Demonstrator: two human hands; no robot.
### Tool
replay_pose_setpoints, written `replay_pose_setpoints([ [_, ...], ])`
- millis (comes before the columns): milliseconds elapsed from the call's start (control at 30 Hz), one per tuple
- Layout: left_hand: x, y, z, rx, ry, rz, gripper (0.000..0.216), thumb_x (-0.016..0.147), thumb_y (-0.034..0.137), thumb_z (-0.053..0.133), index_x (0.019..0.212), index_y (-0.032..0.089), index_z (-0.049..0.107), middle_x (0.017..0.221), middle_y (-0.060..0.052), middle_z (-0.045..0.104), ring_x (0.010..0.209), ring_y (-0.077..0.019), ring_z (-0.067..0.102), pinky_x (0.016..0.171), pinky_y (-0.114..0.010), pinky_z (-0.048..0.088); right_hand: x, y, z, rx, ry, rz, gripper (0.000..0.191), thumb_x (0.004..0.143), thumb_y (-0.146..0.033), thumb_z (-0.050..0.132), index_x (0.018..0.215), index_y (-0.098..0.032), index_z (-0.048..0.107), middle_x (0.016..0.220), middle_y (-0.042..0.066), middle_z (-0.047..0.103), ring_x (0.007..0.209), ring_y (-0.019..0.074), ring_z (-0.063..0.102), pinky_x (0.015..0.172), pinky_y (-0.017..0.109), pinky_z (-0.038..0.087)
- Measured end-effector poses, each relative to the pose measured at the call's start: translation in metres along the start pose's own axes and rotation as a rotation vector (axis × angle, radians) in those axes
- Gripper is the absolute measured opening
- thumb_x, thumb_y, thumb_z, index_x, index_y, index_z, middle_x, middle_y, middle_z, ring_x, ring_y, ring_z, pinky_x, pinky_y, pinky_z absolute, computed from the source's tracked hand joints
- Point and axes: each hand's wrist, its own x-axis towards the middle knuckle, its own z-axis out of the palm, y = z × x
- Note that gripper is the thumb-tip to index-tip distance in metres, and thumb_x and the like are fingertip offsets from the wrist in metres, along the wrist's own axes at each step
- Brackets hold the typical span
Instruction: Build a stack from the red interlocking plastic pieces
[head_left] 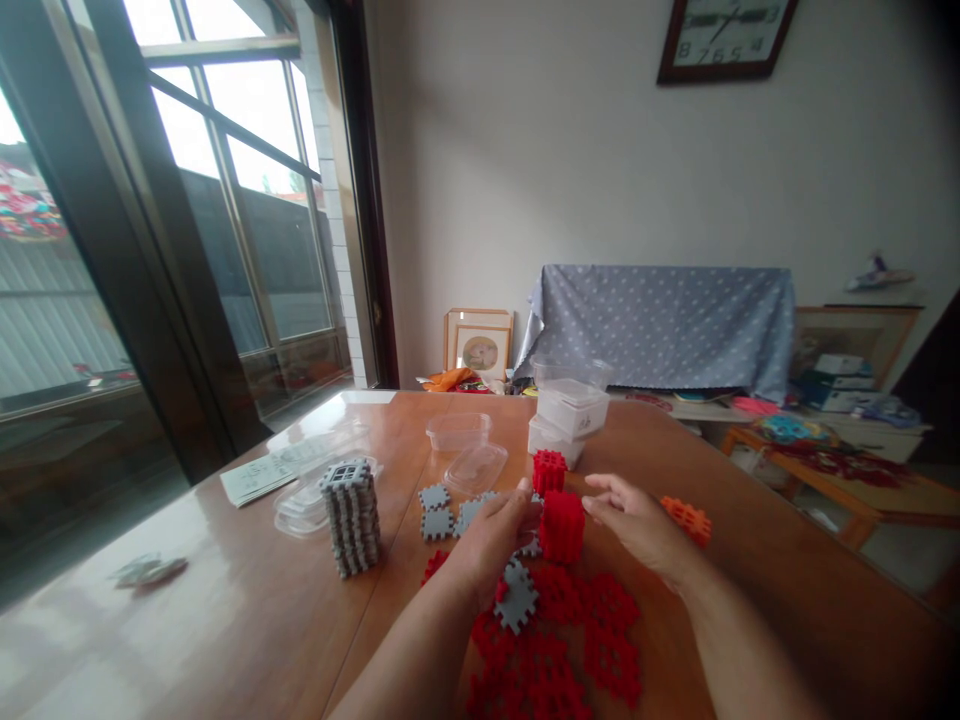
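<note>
Left hand (491,535) partly hides red stack (561,525).

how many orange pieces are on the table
1: the orange piece lies on the table just beyond the right hand. Others may be hidden behind the hands.

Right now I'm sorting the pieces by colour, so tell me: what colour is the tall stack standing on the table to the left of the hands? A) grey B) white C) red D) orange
A: the tall stack is made of grey pieces, standing apart to the left of the left hand, which touches a red block.
</note>
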Motion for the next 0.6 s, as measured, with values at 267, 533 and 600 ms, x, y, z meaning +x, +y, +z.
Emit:
replay_pose_setpoints([
  [267,-0.004,0.002,0.003,0.031,-0.017,0.017,0.075,0.083,0.078,0.058,0.122,0.014,0.069,0.112,-0.016,0.073,0.108,-0.0292,0.065,0.097,-0.041,0.044,-0.002,-0.003,0.001,-0.013,0.002,0.021,0.056,0.08,-0.051,0.071,0.126,-0.018,0.065,0.087,0.004,0.076,0.084,0.0236,0.071,0.083,0.039,0.053],
  [533,-0.004,0.002,0.003,0.036,-0.022,0.032,0.069,0.084,0.074,0.06,0.119,0.016,0.071,0.108,-0.014,0.074,0.105,-0.0282,0.065,0.097,-0.041,0.043,0.006,0.01,0.0,-0.028,-0.054,0.003,0.051,0.085,-0.047,0.068,0.127,-0.019,0.062,0.096,0.006,0.077,0.093,0.026,0.072,0.084,0.041,0.054],
  [600,-0.003,0.002,0.003,0.033,-0.029,0.04,0.067,0.083,0.074,0.062,0.115,0.015,0.073,0.104,-0.013,0.074,0.101,-0.0272,0.065,0.096,-0.04,0.044,0.006,0.01,0.001,-0.028,-0.056,0.003,0.05,0.085,-0.046,0.067,0.127,-0.019,0.062,0.096,0.006,0.077,0.094,0.0262,0.072,0.084,0.041,0.054],
])
